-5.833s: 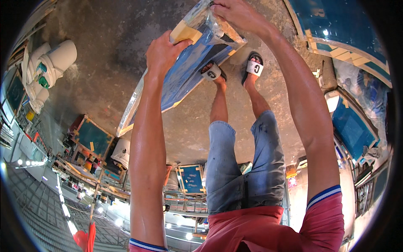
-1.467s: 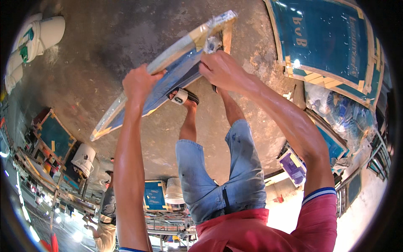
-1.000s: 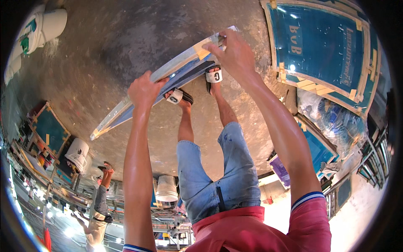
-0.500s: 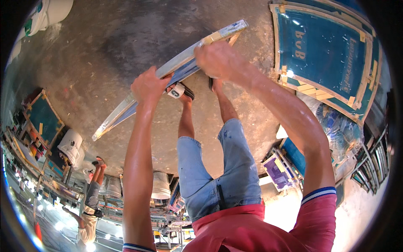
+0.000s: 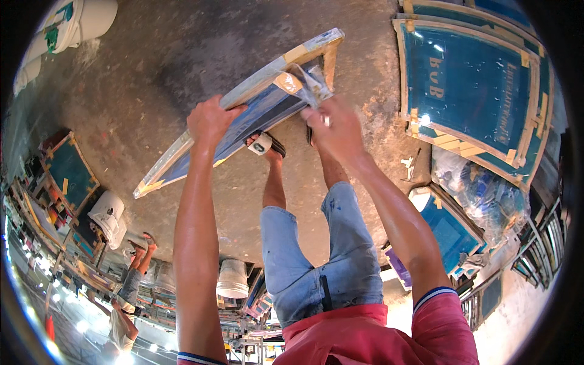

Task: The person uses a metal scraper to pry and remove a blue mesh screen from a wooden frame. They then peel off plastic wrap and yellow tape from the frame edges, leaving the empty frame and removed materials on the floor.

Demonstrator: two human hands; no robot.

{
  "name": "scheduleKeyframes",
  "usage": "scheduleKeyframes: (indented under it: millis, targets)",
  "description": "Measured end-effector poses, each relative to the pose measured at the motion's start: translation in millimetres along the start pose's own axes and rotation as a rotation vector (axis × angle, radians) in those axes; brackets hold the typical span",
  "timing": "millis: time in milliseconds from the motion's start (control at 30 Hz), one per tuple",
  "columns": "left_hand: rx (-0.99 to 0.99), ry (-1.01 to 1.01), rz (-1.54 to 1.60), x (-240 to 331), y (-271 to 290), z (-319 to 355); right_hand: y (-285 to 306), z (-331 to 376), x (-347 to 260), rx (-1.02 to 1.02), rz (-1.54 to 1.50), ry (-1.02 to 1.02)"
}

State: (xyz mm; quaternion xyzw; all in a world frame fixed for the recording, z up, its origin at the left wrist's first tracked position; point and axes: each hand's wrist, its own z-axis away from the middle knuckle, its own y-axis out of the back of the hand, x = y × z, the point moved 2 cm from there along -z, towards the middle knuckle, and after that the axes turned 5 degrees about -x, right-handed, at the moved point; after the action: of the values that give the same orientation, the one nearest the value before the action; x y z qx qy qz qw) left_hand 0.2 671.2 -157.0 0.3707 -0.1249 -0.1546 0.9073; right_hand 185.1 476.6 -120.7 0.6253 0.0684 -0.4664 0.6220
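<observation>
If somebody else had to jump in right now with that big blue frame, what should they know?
Left hand: grips the long wooden edge of the blue screen frame, holding it tilted above the concrete floor.
Right hand: pinches clear tape or plastic film at the frame's near corner; part is lifted off.
Done: that corner strip is partly loose.
Left: tan tape remains on the frame's edges.
Nearby: more blue frames lie on the floor at right.
</observation>
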Motion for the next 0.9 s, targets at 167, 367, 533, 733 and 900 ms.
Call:
scheduleKeyframes:
  millis: [167, 367, 533, 733, 900]
  targets:
    - [0.013, -0.033, 0.004, 2.6, 0.7, -4.6, 18.0, -57.0, 26.7, 0.315, -0.405, -0.217]
    - [-0.009, -0.041, 0.007, 0.3, 1.9, -11.7, -4.5, -84.9, 9.8, 0.022, -0.118, -0.237]
    - [0.107, -0.117, -0.020, -9.9, -0.1, -17.7, -6.6, -104.6, 9.2, -0.405, 0.306, -0.204]
    - [-0.035, -0.211, 0.159, -18.0, 2.4, -30.3, -37.1, -98.5, 12.4, -0.447, 0.361, 0.071]
    - [0.051, -0.276, 0.260, -32.2, 4.9, -68.6, -107.1, 9.9, -57.8, -0.642, 0.532, 0.491]
